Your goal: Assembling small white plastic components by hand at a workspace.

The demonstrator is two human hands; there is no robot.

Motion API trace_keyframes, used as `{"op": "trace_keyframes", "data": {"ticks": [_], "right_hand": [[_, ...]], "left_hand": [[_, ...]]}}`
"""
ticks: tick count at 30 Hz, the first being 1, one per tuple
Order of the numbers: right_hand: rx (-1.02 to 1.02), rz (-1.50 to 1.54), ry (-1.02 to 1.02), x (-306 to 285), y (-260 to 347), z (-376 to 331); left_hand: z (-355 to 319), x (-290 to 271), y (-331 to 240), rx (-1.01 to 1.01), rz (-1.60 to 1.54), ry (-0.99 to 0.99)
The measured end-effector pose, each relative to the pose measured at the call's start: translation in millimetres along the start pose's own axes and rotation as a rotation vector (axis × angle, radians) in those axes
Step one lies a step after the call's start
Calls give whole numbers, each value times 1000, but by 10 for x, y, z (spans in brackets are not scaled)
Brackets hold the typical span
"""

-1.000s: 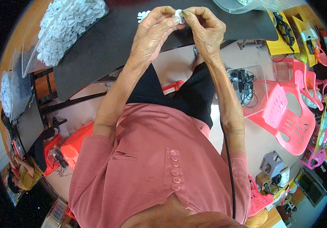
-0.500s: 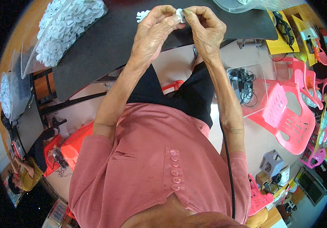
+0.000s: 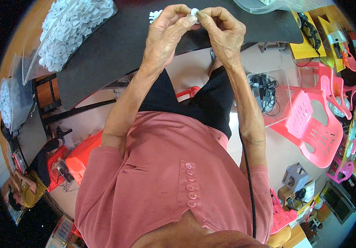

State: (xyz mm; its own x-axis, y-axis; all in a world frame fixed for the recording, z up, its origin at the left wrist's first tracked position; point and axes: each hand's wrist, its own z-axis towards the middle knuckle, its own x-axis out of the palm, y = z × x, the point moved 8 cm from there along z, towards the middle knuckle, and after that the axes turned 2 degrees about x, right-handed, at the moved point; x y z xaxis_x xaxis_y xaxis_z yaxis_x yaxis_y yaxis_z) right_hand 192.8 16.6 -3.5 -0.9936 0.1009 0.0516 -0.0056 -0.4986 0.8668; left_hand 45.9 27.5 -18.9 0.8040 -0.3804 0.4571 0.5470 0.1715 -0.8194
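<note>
Nothing large has shifted since the earlier frames: both hands are kept raised at about 12 o'clock over the near edge of the black table [image 3: 116, 45], and only a slight change in the fingertips is seen. The left hand [image 3: 165, 35] and the right hand [image 3: 223, 35] are brought together, and a small white round part [image 3: 194, 12] is pinched between the fingertips of both, so each hand is closed on that same piece. The part is held in the air just above the table edge, at the very top of the view. Just beside the left hand, at 11 o'clock from it, a small cluster of white parts [image 3: 155, 15] is seen lying on the table. Farther out at 10 o'clock, a clear bag of white round parts [image 3: 72, 31] is laid on the table top, and a second bag of white parts [image 3: 8, 103] is seen at 9 o'clock near the rim. At 3 o'clock a pink plastic chair [image 3: 310, 124] is placed on the floor, well apart from the hands. A clear box with black cables [image 3: 265, 89] is seen between the chair and the right forearm. A salmon-pink buttoned shirt [image 3: 165, 186] fills the lower middle of the view.
</note>
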Motion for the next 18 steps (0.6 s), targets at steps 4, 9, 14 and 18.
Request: {"op": "trace_keyframes", "data": {"ticks": [4,9,14,18], "right_hand": [[23,-52,12,32,8,11],[60,-134,39,56,10,36],[117,-210,50,25,19,33],[121,-191,46,25,18,33]], "left_hand": [[-4,-17,28,-81,16,-40],[4,-86,5,-45,106,14],[-17,-52,-70,-167,-77,-5],[-24,-54,-75,-187,-63,-23]]}}
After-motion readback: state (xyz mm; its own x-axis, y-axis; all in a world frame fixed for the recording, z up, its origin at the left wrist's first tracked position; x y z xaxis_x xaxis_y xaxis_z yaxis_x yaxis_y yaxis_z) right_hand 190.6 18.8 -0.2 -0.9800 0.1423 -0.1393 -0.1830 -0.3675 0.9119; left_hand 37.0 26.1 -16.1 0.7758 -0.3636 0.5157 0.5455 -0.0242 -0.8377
